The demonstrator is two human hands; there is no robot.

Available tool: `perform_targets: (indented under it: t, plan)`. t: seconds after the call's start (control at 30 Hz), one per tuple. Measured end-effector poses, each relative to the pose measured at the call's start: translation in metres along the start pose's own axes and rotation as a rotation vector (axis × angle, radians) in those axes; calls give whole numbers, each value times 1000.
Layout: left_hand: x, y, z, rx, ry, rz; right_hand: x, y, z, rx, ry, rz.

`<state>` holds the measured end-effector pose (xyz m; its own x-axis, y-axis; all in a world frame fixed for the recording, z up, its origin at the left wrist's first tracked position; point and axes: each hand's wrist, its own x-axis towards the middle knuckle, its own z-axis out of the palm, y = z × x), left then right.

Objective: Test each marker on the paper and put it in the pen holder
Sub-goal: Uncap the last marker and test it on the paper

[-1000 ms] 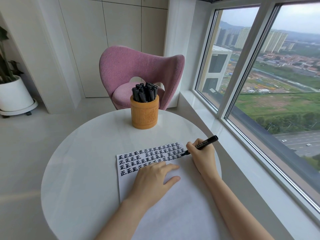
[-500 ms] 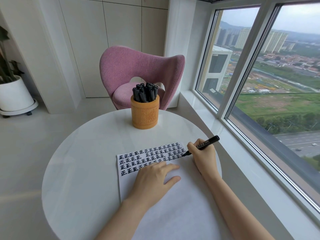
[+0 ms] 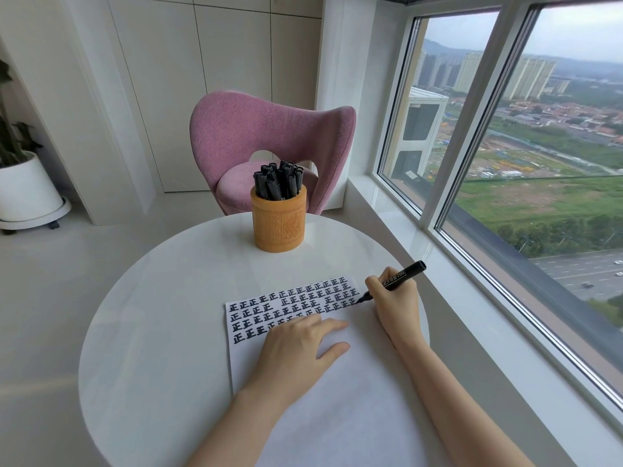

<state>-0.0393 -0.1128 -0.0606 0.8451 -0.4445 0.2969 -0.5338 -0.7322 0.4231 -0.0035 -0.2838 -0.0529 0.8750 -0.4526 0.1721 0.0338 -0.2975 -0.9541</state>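
1. Head view: the right hand (image 3: 396, 305) grips one black marker (image 3: 401, 276) in a writing hold, with the rear end angled toward the window-side edge of the tabletop. The tip is at the far right corner of the paper (image 3: 337, 399). Whether it touches the paper cannot be told.
2. The left hand (image 3: 300, 348) holds nothing. Its fingers are straight and spread, pressing flat on the paper near the middle.
3. The paper lies on the near half of the round tabletop (image 3: 151, 315). Rows of black test marks (image 3: 290, 305) fill its far end, and the lowest row is partly hidden under the left fingers. The rest of the sheet is blank.
4. The pen holder (image 3: 279, 224) stands at the far edge of the tabletop, well apart from the paper. It is packed with black markers (image 3: 278, 183) standing on end; the count is not readable.
5. Judgement: the task is late-stage. No loose marker lies on the tabletop, so the one in hand looks like the only one outside the holder. No separate cap is visible.
6. Left to do: finish this mark, then carry the marker to the far edge and slot it in among the others. Whether any marker in the holder is untested cannot be told.
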Motion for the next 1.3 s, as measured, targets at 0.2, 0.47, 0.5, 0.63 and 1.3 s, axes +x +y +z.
perform_targets:
  t: [0.2,0.47,0.5,0.63,1.3]
  plan:
    - [0,0,0,11,8,9,0,1,-1,13,6,33]
    - [1,0,-4,4,-9,4,2,-1,-9,132,-23,118]
    - [1,1,-5,-16,-14,-3,3,-2,-10,166,-40,129]
    - [4,-2,-14,-227,-114,-44,7,-8,-14,310,-83,188]
    - [-5,-15,-51,-1059,285,-322,-36,-65,19,500,-244,118]
